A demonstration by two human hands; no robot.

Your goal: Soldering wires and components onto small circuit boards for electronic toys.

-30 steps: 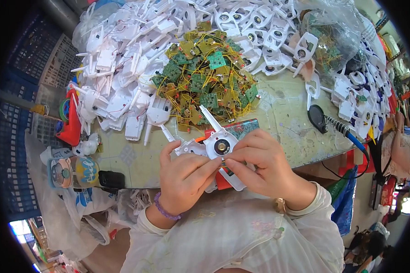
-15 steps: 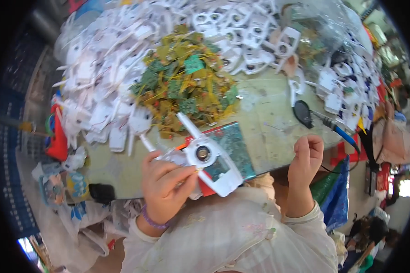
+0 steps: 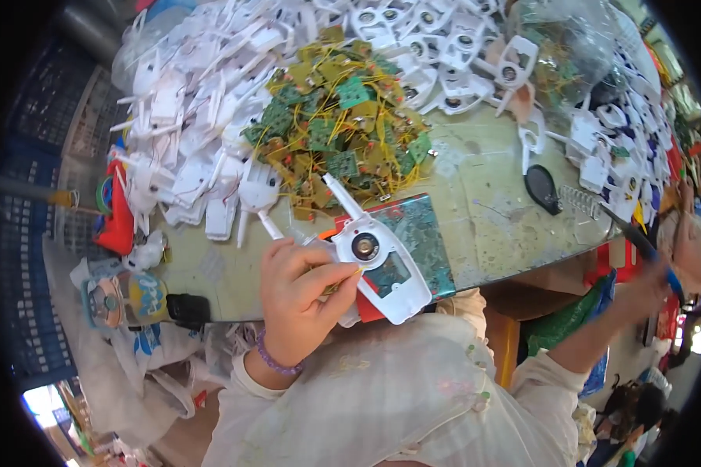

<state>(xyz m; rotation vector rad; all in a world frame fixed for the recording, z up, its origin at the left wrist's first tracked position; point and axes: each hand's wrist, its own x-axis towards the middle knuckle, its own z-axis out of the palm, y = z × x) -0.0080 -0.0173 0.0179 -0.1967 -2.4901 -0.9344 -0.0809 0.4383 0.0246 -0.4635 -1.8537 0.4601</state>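
Observation:
A white plastic housing half is pinched in my left hand. It has a stem, a round metal-centred part and a rectangular opening. A bit of yellow shows at my fingertips, too small to name. Another white piece with a stem lies partly hidden behind those fingers. Far to the right, my right hand, smeared by motion, is closed around the blue-and-black handle of a soldering iron. The iron's front end is beside a coiled wire holder. Under the housing lies a red-edged, green-topped flat block.
Green and brown circuit boards with yellow wires are heaped mid-table. White housings pile up at the left and back; more white parts lie right. A dark oval pad is beside the coil. A black object sits near the left edge.
My right hand has moved right and taken hold of the soldering iron, which has come out of its coil. My left hand still holds the housing. The view has shifted slightly.

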